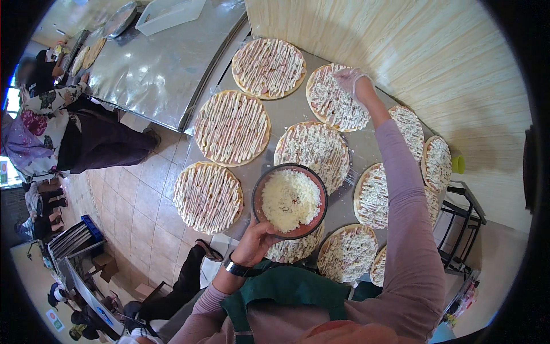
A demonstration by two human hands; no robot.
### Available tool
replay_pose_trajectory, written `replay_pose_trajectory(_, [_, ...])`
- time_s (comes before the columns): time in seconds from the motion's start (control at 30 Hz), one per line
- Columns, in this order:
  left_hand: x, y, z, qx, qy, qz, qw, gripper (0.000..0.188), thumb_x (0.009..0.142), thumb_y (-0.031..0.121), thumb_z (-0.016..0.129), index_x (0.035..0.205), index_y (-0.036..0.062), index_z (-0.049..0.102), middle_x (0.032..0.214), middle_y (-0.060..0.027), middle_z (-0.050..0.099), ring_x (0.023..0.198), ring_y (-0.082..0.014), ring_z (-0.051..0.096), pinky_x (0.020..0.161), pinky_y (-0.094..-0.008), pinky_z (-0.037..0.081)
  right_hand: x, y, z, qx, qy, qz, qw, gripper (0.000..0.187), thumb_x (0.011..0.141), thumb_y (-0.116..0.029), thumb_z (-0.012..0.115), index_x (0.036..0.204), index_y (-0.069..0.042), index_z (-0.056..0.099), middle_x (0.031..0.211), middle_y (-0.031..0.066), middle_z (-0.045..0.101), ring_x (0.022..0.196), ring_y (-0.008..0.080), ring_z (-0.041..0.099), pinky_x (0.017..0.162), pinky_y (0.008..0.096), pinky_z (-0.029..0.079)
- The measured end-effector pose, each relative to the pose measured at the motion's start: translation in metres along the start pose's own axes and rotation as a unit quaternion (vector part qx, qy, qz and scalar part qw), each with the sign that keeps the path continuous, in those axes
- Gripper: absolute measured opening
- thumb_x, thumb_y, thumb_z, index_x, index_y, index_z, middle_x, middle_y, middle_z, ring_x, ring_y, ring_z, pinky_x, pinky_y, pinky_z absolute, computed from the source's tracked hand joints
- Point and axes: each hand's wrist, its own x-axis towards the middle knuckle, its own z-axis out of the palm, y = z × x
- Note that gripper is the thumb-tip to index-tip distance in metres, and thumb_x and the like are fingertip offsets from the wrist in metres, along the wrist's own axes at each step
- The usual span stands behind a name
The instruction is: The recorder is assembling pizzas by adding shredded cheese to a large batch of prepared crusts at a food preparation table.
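My left hand [255, 243], with a dark-faced wristband at its wrist, is closed on the rim of a round reddish-brown bowl [295, 233]. Grated white cheese [289, 200] lies inside it. At arm's length my right hand [352, 85], in a clear plastic glove, hovers over the far pizza [338, 106]; its fingers look stretched out and loosely apart. Grated cheese covers much of that pizza. Partly behind the bowl is another cheese-strewn pizza [315, 146]. Three pizzas on the left, such as the middle one [232, 127], show pale sauce stripes over pinkish topping.
Several more cheese-topped pizzas, including one [346, 252], sit on the metal table [281, 112]. A wood-patterned wall [389, 40] borders its far side. Left stands another metal counter [154, 74] with a white tub [172, 14]. People [97, 137] stand at the left; a sandalled foot [209, 250] is nearby.
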Motion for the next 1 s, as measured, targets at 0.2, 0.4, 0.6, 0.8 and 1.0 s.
replay_pose_trajectory(0.2, [-0.008, 0.000, 0.003, 0.008, 0.036, 0.015, 0.999, 0.042, 0.075, 0.004, 0.046, 0.116, -0.0054, 0.043, 0.112, -0.0147, 0.054, 0.099, -0.0235, 0.055, 0.087, -0.0375, 0.046, -0.012, -0.037, -0.017, -0.008, 0.060, 0.043, 0.997, 0.032, 0.082, -0.027, 0.058, 0.104, -0.005, 0.061, 0.094, 0.0146, 0.064, 0.080, 0.0234, 0.061, 0.074, 0.0299, 0.047])
replay_pose_trajectory(0.4, [-0.022, 0.005, -0.002, 0.006, 0.026, 0.045, 0.999, 0.043, 0.075, 0.004, 0.046, 0.117, -0.0044, 0.042, 0.111, -0.0138, 0.054, 0.097, -0.0223, 0.055, 0.083, -0.0361, 0.048, -0.100, -0.114, -0.057, 0.370, 0.058, 0.045, 0.926, 0.024, 0.083, -0.015, 0.058, 0.105, -0.004, 0.060, 0.079, 0.0020, 0.058, 0.070, 0.0102, 0.056, 0.063, 0.0217, 0.047])
replay_pose_trajectory(0.6, [-0.044, 0.021, -0.040, 0.053, -0.007, 0.003, 0.999, 0.049, 0.073, 0.003, 0.048, 0.121, -0.0028, 0.038, 0.114, -0.0130, 0.052, 0.099, -0.0241, 0.055, 0.084, -0.0355, 0.048, -0.233, -0.236, -0.014, 0.164, -0.162, -0.261, 0.937, 0.035, 0.078, -0.023, 0.059, 0.110, -0.008, 0.056, 0.105, 0.0112, 0.057, 0.091, 0.0248, 0.056, 0.077, 0.0360, 0.047])
replay_pose_trajectory(0.8, [-0.071, 0.061, -0.109, 0.100, -0.085, -0.078, 0.988, 0.065, 0.071, -0.001, 0.051, 0.131, 0.0042, 0.025, 0.122, -0.0129, 0.045, 0.102, -0.0233, 0.052, 0.082, -0.0359, 0.048, -0.268, -0.334, 0.065, -0.043, -0.275, -0.235, 0.931, 0.046, 0.077, -0.032, 0.054, 0.116, -0.008, 0.051, 0.123, 0.0125, 0.046, 0.115, 0.0301, 0.041, 0.096, 0.0414, 0.033])
replay_pose_trajectory(1.0, [-0.079, 0.098, -0.217, 0.295, -0.173, 0.000, 0.940, 0.080, 0.072, -0.001, 0.049, 0.137, 0.0077, 0.005, 0.126, -0.0110, 0.035, 0.105, -0.0196, 0.046, 0.082, -0.0276, 0.043, -0.252, -0.431, 0.080, -0.103, -0.441, -0.240, 0.859, 0.045, 0.072, -0.035, 0.058, 0.107, -0.007, 0.054, 0.114, 0.0144, 0.050, 0.104, 0.0327, 0.047, 0.091, 0.0430, 0.038])
